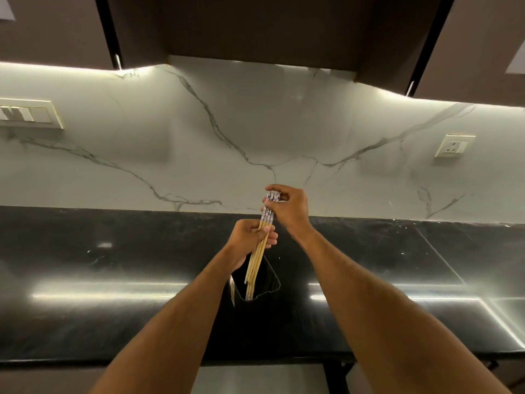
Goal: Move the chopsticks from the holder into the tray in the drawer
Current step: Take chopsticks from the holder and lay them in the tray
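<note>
Left hand [250, 240] closed round mid-shafts of chopsticks [260, 251] | right hand [287, 207] pinched on patterned tops | tips inside black holder [267, 282] near table's [113, 280] front edge | judged light, stiff, smooth, liable to slide apart; bundle best gripped mid-length.

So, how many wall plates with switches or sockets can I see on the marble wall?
2. A switch plate is at the far left of the wall, and a socket plate is on the right. More may be outside the view.
</note>
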Demonstrator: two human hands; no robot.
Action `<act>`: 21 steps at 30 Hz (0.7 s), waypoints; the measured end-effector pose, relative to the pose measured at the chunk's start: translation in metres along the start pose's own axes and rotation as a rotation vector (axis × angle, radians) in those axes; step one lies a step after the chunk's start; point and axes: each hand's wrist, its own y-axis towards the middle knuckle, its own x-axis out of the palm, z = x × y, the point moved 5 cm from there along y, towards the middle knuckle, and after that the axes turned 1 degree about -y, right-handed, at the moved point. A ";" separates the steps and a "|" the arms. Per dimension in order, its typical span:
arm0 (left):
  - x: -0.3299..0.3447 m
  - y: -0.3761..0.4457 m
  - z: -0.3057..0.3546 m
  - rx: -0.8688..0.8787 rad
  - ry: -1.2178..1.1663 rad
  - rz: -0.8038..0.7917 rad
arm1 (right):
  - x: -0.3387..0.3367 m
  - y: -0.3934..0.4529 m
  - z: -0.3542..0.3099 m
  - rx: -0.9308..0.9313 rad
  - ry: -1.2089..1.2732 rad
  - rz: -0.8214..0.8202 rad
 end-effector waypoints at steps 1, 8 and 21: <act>0.001 -0.002 0.009 0.004 -0.015 -0.027 | -0.006 0.001 -0.008 -0.001 0.018 0.001; 0.010 -0.020 0.043 0.059 -0.014 -0.088 | -0.025 -0.010 -0.040 0.005 0.081 -0.015; 0.020 -0.061 0.050 0.107 0.026 -0.034 | -0.035 -0.039 -0.057 -0.017 0.063 -0.067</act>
